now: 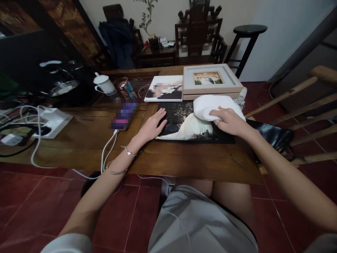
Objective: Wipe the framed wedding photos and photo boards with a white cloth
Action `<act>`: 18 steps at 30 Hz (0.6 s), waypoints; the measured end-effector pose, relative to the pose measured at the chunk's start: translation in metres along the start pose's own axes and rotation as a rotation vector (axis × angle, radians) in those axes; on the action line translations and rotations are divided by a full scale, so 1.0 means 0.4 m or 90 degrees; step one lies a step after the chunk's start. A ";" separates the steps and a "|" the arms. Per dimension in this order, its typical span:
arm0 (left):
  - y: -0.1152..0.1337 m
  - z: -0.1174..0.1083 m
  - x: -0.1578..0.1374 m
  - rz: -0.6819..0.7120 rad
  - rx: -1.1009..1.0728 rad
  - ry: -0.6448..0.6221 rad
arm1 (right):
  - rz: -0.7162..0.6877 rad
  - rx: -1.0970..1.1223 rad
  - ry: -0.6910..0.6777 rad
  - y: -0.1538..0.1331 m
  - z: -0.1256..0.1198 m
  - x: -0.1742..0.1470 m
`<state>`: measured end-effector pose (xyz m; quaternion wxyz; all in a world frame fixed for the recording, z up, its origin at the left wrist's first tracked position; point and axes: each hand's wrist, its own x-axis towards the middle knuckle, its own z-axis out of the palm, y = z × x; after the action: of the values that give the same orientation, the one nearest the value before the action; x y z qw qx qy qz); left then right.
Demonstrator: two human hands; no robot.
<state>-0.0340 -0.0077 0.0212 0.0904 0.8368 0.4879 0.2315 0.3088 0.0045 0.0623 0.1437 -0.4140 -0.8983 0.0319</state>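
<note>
A dark photo panel (173,121) showing a pale gown lies flat at the table's front. My left hand (154,123) rests on its left edge with the fingers stretched out. On the panel's right part, my right hand (228,120) grips a folded white towel (207,105), which covers that corner of the picture. Behind the panel lie a smaller white-edged photo print (164,88) and a thick pale picture frame (229,80) with a couple's photo inside. The towel's right end reaches the frame's front side.
Left of my hand, a phone (124,116) is plugged into a white cable. A lidded white cup (104,84), a small carton (127,90) and a white power strip (54,123) with tangled cords stand further left. A black bag (272,135) and wooden chair (295,116) are at right.
</note>
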 end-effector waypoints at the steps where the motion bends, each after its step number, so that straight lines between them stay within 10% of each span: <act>1: 0.000 0.000 0.000 -0.001 0.000 0.001 | 0.005 -0.005 0.007 0.006 0.003 0.013; 18: -0.001 0.004 0.001 0.002 -0.006 0.001 | -0.113 0.045 -0.053 -0.245 0.011 -0.197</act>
<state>-0.0335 -0.0069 0.0198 0.0937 0.8369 0.4855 0.2346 0.2840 -0.1189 0.0570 0.1232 -0.3255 -0.9350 0.0676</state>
